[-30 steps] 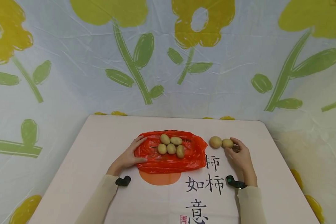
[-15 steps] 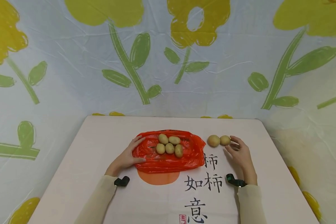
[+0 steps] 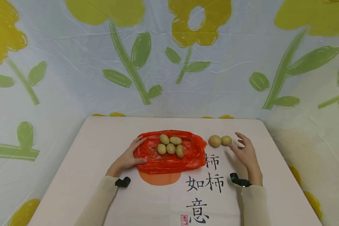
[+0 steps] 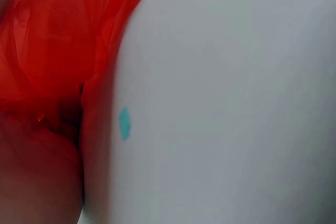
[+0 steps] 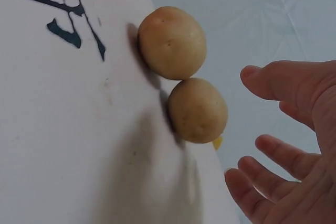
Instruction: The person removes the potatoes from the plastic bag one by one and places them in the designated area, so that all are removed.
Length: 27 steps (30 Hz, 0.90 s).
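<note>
A: Left hand?
B: At the left end of the red bag. Fingers lay spread across its edge, thumb on the near corner; it rested there rather than clenching. The left wrist view showed mostly red plastic and a pale surface bearing a teal mark.
A: Right hand?
B: Grasping nothing. Fingers apart and loosely bent, just right of the small potato. From the head, the thumb tip appeared right at its edge; the right wrist view showed a gap.
A: Position of that potato?
B: On the bench, right of the bag, next to the large potato. The two seemed to touch.
A: And on the bag?
B: Five potatoes, grouped close: two in the far row, three in the near.
A: Surroundings?
B: An orange disc showed past the bag's near edge. Black characters ran toward the person, a red seal beside the nearest. Behind the bench stood a flowered backdrop.
</note>
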Each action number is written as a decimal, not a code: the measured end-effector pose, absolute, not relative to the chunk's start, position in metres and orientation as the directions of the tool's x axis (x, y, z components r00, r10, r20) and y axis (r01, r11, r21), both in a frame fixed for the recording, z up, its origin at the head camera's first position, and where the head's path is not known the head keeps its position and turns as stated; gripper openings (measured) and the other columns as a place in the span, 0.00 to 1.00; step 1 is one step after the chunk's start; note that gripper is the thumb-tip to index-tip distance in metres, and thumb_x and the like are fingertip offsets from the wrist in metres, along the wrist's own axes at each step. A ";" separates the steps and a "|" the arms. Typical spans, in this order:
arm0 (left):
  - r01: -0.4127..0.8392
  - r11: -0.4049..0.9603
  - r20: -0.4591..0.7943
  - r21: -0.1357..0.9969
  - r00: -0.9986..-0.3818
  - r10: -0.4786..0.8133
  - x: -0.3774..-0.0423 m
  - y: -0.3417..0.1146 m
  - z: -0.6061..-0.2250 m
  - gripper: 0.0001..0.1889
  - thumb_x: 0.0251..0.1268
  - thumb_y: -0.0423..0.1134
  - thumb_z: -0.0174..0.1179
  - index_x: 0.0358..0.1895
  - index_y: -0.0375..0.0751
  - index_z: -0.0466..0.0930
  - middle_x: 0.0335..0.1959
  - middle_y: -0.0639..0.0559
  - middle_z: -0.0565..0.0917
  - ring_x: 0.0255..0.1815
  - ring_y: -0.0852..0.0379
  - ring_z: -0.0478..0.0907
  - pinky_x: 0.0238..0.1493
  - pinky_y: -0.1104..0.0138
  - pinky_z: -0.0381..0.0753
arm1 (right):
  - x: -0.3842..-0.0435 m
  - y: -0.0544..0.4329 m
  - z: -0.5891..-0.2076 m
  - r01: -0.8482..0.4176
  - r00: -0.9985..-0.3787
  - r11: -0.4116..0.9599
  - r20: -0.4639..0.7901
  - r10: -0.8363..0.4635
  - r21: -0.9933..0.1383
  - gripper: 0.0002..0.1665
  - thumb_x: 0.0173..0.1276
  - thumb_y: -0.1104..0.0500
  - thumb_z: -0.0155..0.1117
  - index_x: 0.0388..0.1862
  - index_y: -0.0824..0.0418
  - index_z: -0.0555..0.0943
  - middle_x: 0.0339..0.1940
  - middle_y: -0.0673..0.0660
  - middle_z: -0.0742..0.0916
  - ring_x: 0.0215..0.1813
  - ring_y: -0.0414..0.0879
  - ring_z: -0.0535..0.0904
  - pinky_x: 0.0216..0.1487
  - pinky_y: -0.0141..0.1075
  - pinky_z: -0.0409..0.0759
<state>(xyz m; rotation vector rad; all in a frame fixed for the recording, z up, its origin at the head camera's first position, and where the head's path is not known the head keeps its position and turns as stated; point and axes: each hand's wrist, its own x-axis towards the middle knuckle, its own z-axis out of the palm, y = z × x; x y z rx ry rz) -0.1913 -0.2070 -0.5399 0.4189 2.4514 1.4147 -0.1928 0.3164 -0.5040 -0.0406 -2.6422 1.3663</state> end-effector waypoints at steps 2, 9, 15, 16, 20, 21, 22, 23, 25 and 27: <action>0.105 0.477 -0.096 0.873 -0.920 0.380 -0.191 -0.208 -0.540 0.52 0.56 0.45 0.75 0.83 0.56 0.54 0.86 0.52 0.44 0.85 0.36 0.37 0.77 0.30 0.50 | -0.195 0.312 -0.498 -0.071 -0.986 0.578 0.144 0.082 -0.813 0.40 0.70 0.64 0.68 0.78 0.68 0.64 0.77 0.73 0.67 0.73 0.74 0.66 0.66 0.65 0.73; 0.103 0.486 -0.098 0.868 -0.924 0.370 -0.189 -0.211 -0.542 0.53 0.55 0.46 0.75 0.83 0.56 0.54 0.86 0.52 0.44 0.85 0.36 0.37 0.76 0.29 0.50 | -0.203 0.288 -0.484 -0.170 -0.981 0.618 0.188 -0.037 -0.768 0.42 0.70 0.62 0.70 0.79 0.67 0.62 0.77 0.73 0.68 0.73 0.73 0.67 0.66 0.65 0.74; 0.119 0.481 -0.083 0.868 -0.922 0.377 -0.189 -0.212 -0.543 0.52 0.56 0.44 0.75 0.83 0.54 0.54 0.86 0.50 0.44 0.85 0.35 0.38 0.76 0.30 0.51 | -0.209 0.262 -0.469 -0.213 -0.976 0.614 0.193 -0.100 -0.760 0.42 0.70 0.62 0.70 0.79 0.65 0.63 0.77 0.71 0.68 0.73 0.72 0.67 0.68 0.67 0.72; 0.121 0.481 -0.080 0.868 -0.922 0.378 -0.190 -0.212 -0.543 0.52 0.56 0.44 0.75 0.83 0.54 0.55 0.86 0.50 0.44 0.85 0.35 0.38 0.76 0.29 0.52 | -0.210 0.258 -0.467 -0.215 -0.976 0.615 0.190 -0.108 -0.758 0.42 0.70 0.61 0.70 0.79 0.64 0.63 0.78 0.70 0.68 0.74 0.71 0.67 0.68 0.66 0.72; 0.126 0.478 -0.076 0.869 -0.921 0.381 -0.190 -0.210 -0.541 0.52 0.55 0.42 0.74 0.83 0.53 0.55 0.86 0.51 0.44 0.85 0.35 0.38 0.76 0.30 0.52 | -0.214 0.244 -0.456 -0.242 -0.970 0.611 0.188 -0.152 -0.754 0.43 0.70 0.60 0.71 0.80 0.62 0.63 0.79 0.67 0.67 0.75 0.69 0.66 0.69 0.64 0.73; 0.128 0.476 -0.075 0.870 -0.921 0.383 -0.190 -0.210 -0.540 0.52 0.55 0.42 0.74 0.83 0.53 0.55 0.86 0.50 0.44 0.85 0.35 0.38 0.76 0.30 0.52 | -0.215 0.240 -0.454 -0.246 -0.969 0.605 0.184 -0.163 -0.758 0.43 0.70 0.60 0.71 0.80 0.61 0.63 0.79 0.66 0.67 0.75 0.68 0.66 0.69 0.64 0.73; 0.124 0.474 -0.078 0.871 -0.920 0.384 -0.190 -0.209 -0.539 0.52 0.55 0.42 0.74 0.83 0.53 0.55 0.86 0.51 0.44 0.85 0.35 0.38 0.77 0.30 0.51 | -0.216 0.237 -0.452 -0.254 -0.967 0.597 0.183 -0.178 -0.761 0.43 0.70 0.60 0.71 0.80 0.61 0.63 0.79 0.66 0.67 0.75 0.68 0.66 0.69 0.64 0.73; 0.121 0.474 -0.081 0.872 -0.920 0.384 -0.190 -0.209 -0.538 0.52 0.55 0.42 0.74 0.83 0.54 0.55 0.86 0.51 0.44 0.85 0.36 0.37 0.77 0.30 0.50 | -0.216 0.233 -0.450 -0.263 -0.964 0.586 0.183 -0.192 -0.766 0.44 0.70 0.60 0.71 0.80 0.61 0.63 0.79 0.66 0.67 0.75 0.68 0.66 0.70 0.64 0.73; 0.112 0.473 -0.091 0.874 -0.918 0.386 -0.190 -0.208 -0.537 0.52 0.55 0.42 0.74 0.83 0.54 0.55 0.86 0.52 0.44 0.85 0.36 0.37 0.77 0.30 0.50 | -0.218 0.225 -0.446 -0.281 -0.957 0.569 0.184 -0.222 -0.773 0.44 0.70 0.61 0.71 0.80 0.60 0.63 0.79 0.65 0.67 0.75 0.68 0.66 0.70 0.63 0.73; 0.100 0.477 -0.104 0.873 -0.918 0.382 -0.190 -0.208 -0.537 0.52 0.55 0.42 0.74 0.83 0.56 0.55 0.86 0.53 0.43 0.86 0.37 0.36 0.78 0.31 0.49 | -0.220 0.217 -0.442 -0.307 -0.947 0.555 0.191 -0.258 -0.773 0.44 0.70 0.61 0.71 0.80 0.60 0.63 0.79 0.65 0.68 0.75 0.67 0.67 0.69 0.63 0.74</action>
